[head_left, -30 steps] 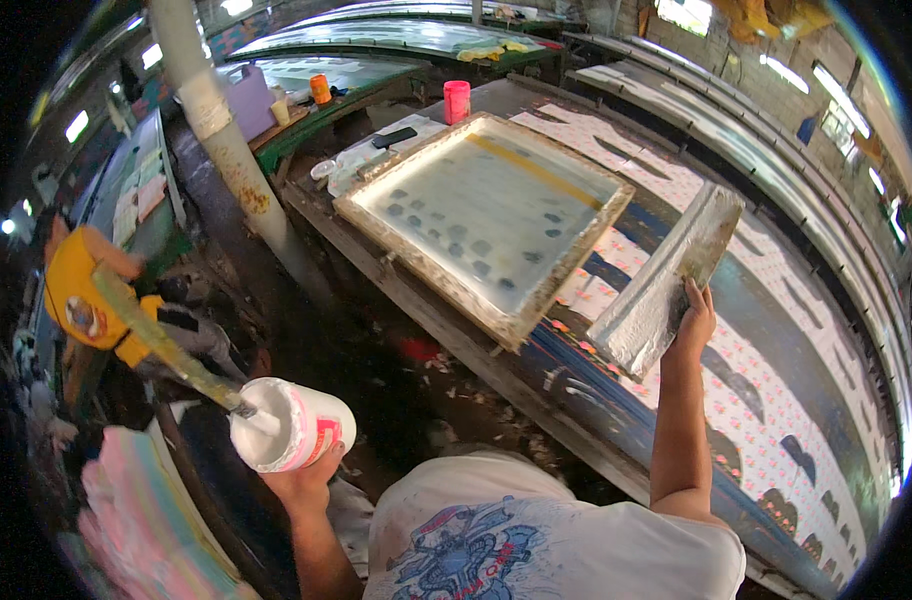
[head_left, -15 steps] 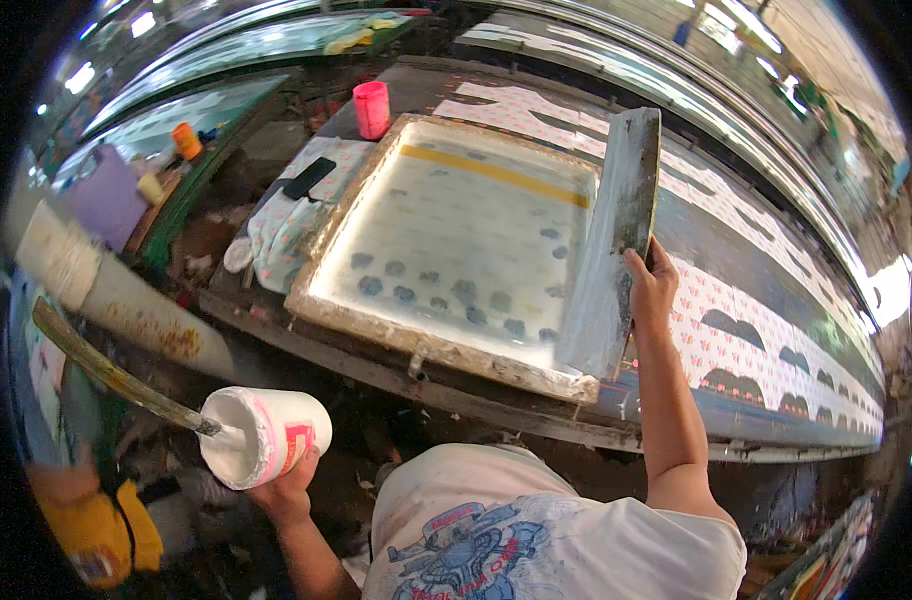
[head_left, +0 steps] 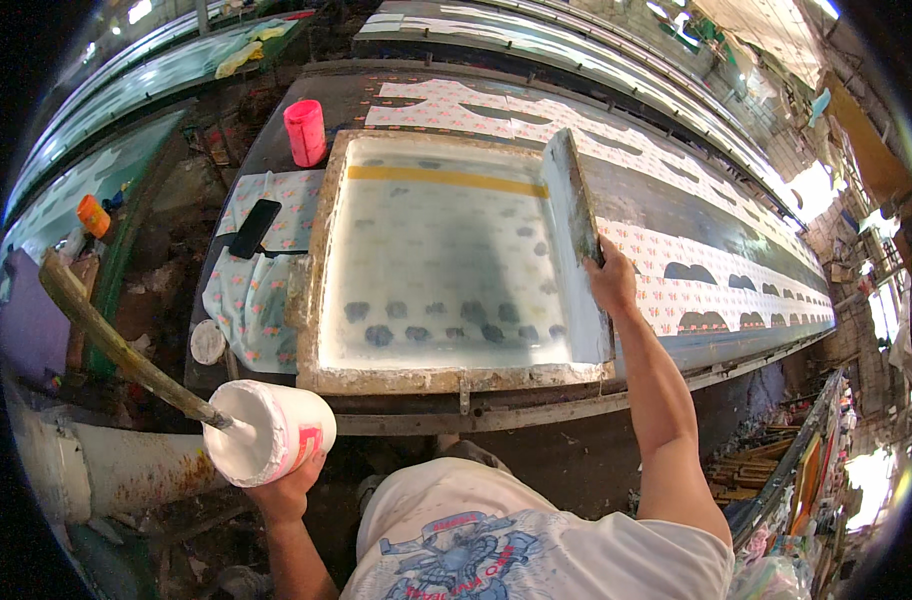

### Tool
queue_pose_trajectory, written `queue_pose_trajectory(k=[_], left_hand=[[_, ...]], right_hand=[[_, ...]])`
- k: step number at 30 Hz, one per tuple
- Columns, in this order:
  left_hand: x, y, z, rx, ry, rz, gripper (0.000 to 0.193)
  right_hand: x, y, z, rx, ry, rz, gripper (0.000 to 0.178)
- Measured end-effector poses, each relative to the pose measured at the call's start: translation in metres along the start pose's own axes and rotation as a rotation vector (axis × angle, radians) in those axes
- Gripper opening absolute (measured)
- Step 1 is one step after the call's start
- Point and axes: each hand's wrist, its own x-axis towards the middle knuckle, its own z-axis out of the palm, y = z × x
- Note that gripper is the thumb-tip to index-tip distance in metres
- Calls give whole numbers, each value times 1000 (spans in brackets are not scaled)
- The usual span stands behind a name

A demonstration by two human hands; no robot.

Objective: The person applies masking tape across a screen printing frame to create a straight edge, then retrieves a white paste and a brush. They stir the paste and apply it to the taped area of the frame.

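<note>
My left hand (head_left: 288, 484) grips a white tub (head_left: 311, 425) from below and the side. The tub is tilted, its mouth facing left, and shows white paste inside. A long, stained stick (head_left: 141, 360) stands out of the paste to the upper left. My right hand (head_left: 612, 275) is closed on a long squeegee (head_left: 579, 215), which stands on edge along the right side of a printing screen (head_left: 456, 381). White paste coats the squeegee's inner face. The framed screen lies on the table, with dark blotches showing through its mesh and a yellow strip near the far end.
Printed fabric pieces (head_left: 636, 250) run along the long table to the right. Left of the screen are a pink cup (head_left: 306, 133), a phone (head_left: 255, 229) on patterned cloth (head_left: 238, 312) and a white lid-like disc (head_left: 208, 342). A pale pipe (head_left: 146, 468) passes at lower left.
The view has turned to the right. The squeegee has swung in closer along the screen's right side and stands more edge-on. My left hand still holds the tub.
</note>
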Motion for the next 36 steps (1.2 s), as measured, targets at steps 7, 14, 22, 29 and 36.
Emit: queue_pose_trajectory(k=[7,14,22,29,36], left_hand=[[11,4,-10,131,-15,-56,104],[13,19,1,112,-16,-44,102],[10,28,18,200,-46,-20,90],[7,26,14,357,-168,70,87],[4,32,28,257,-131,24,88]], right_hand=[[2,2,12,-144,-67,40,49],[6,11,25,-73,-87,46,49],[13,36,36,-88,-128,51,54],[7,57,43,-36,-118,38,50],[5,41,31,-59,-159,125,50]])
